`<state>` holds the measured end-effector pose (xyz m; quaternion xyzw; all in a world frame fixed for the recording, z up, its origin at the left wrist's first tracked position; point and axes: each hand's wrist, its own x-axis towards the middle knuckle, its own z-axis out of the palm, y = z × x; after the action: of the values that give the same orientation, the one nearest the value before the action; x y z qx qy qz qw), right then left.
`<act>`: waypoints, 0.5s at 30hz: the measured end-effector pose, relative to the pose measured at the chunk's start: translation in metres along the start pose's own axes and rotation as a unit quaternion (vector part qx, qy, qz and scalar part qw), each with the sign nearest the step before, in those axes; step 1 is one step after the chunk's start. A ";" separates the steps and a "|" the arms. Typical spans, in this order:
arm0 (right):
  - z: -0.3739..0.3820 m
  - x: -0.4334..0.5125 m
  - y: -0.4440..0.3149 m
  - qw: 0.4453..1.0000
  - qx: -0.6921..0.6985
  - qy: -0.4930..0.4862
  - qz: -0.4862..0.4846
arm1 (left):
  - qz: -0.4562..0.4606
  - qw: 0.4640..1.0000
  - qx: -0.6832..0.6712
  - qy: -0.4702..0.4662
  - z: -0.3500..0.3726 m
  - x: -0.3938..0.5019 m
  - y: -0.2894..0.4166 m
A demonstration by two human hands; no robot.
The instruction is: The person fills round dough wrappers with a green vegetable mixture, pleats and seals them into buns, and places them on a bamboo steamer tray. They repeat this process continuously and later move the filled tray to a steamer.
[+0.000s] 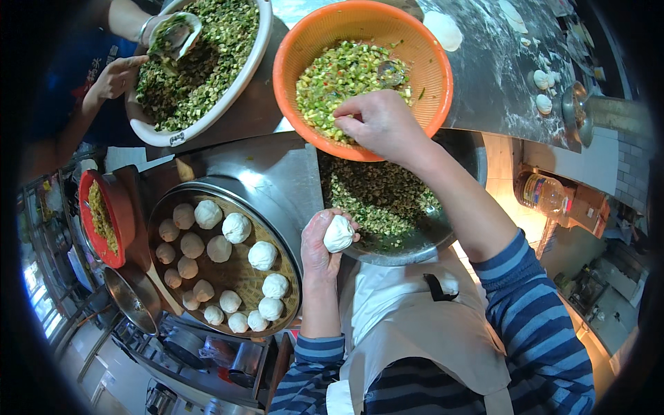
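Note:
My left hand [322, 244] holds a pleated, closed dough bun [339, 234] beside a metal basin [397, 257] of chopped green and brown filling. Over an orange plastic colander [284, 83] is my right hand [381, 124], its thumb and fingertips close together at the chopped green vegetables [332, 78]; whether it pinches a bit of them I cannot tell. A spoon [390, 73] lies in these vegetables. To the left, a woven bamboo steamer tray [244, 280] bears several white buns [236, 228].
At the upper left, a co-worker's hands [116, 78] fill dough over a white tub [254, 67] of filling. A red bowl [122, 218] and a metal bowl [137, 298] stand left of the steamer. Dough rounds [442, 31] lie on the floured metal table [482, 78]. An oil bottle [542, 194] is at right.

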<state>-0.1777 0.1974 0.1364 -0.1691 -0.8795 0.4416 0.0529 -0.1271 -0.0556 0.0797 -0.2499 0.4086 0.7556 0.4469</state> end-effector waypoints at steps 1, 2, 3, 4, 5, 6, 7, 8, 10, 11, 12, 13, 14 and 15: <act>0.007 0.007 -0.001 1.000 -0.023 -0.013 -0.005 | 0.001 1.000 -0.003 0.000 -0.001 -0.001 0.004; 0.012 0.012 -0.002 0.998 -0.056 -0.023 0.015 | 0.003 1.000 -0.005 -0.001 -0.003 -0.001 0.007; 0.015 0.016 -0.006 0.996 -0.071 -0.044 0.023 | 0.004 1.000 -0.009 0.000 -0.005 -0.002 0.010; 0.016 0.020 -0.010 0.994 -0.087 -0.064 0.032 | 0.005 1.000 -0.013 0.003 -0.007 -0.003 0.013; 0.017 0.022 -0.013 0.990 -0.103 -0.084 0.041 | 0.006 1.000 -0.017 0.006 -0.009 -0.003 0.015; 0.019 0.025 -0.014 0.989 -0.105 -0.090 0.048 | 0.007 1.000 -0.021 0.010 -0.010 -0.004 0.018; 0.020 0.026 -0.013 0.988 -0.107 -0.095 0.055 | 0.007 1.000 -0.022 0.009 -0.011 -0.004 0.021; 0.021 0.028 -0.012 0.987 -0.109 -0.100 0.062 | 0.007 1.000 -0.022 0.008 -0.010 -0.004 0.023; 0.021 0.032 -0.008 0.988 -0.094 -0.103 0.067 | 0.009 1.000 -0.024 0.009 -0.009 -0.004 0.028; 0.020 0.032 -0.005 0.988 -0.086 -0.104 0.071 | 0.010 1.000 -0.024 0.011 -0.008 -0.004 0.030; 0.022 0.031 -0.003 0.995 -0.055 -0.069 0.055 | 0.012 0.999 -0.026 0.014 -0.007 -0.004 0.031; 0.017 0.029 0.000 0.992 0.004 -0.082 0.093 | 0.016 0.999 -0.040 0.013 -0.003 -0.004 0.033; 0.010 0.026 0.003 0.985 0.062 -0.093 0.131 | 0.019 0.998 -0.054 0.011 0.002 -0.004 0.036; 0.004 0.024 -0.002 0.973 0.120 -0.106 0.168 | 0.025 0.997 -0.068 0.011 0.005 -0.002 0.037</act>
<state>-0.2019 0.2018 0.1344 -0.2589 -0.7799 0.5618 -0.0951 -0.1588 -0.0624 0.0990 -0.2780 0.3673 0.7896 0.4054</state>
